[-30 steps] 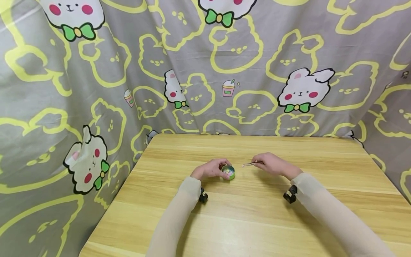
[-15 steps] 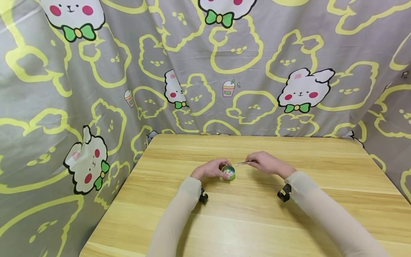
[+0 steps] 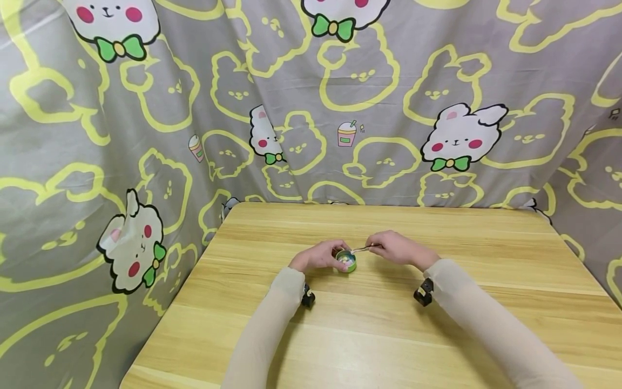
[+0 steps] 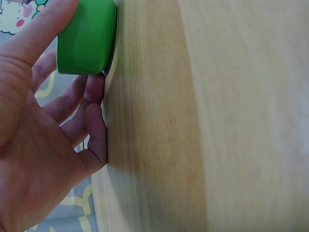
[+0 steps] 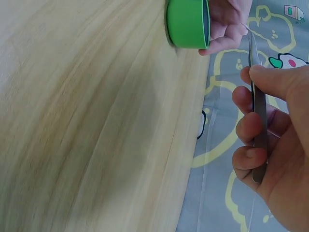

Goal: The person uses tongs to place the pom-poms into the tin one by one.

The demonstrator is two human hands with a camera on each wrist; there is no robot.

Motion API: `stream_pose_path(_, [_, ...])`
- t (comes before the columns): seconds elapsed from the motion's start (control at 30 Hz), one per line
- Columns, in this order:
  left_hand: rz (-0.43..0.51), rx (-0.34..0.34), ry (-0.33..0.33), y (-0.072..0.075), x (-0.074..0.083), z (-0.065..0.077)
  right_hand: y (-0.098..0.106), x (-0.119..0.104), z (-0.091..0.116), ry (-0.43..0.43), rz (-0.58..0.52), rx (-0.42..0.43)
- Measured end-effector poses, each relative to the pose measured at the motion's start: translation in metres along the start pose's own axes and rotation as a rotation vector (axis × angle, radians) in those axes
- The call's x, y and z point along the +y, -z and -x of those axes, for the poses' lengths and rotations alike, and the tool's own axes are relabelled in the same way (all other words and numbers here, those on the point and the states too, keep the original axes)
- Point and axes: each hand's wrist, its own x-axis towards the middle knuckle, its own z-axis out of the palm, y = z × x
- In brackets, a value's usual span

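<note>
A small round green tin stands on the table with its top uncovered. Several small pale pieces lie inside it, too small to name. My left hand grips the tin from the left side, its thumb along the near wall in the left wrist view. In my right hand I hold metal tweezers between thumb and fingers. Their thin tips reach the tin's right rim in the head view. Something whitish shows at the tips, but I cannot tell what it is.
The wooden table spreads out on all sides of the hands. Behind it and to the left hangs a grey curtain with yellow outlines and white rabbits. Small black cameras sit on both wrists.
My right hand has moved left, bringing the tweezers' tips from beside the tin to its rim. The left hand and tin have stayed in place.
</note>
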Motion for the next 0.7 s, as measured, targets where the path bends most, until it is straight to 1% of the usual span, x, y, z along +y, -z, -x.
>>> stream_pose_path(0.17, [-0.006,-0.001,-0.001,0.0001,-0.0012,0.0003,-0.0022,-0.0016,-0.0032,0.02,-0.002,-0.005])
stream_pose_path(0.4, [-0.005,-0.01,-0.008,0.0002,-0.0014,-0.0002,-0.0015,-0.0039,-0.0057,-0.02,-0.004,-0.046])
stream_pose_path(0.7, [0.011,-0.003,0.01,0.0009,0.0011,0.0,-0.0032,-0.002,-0.0073,-0.024,0.014,-0.063])
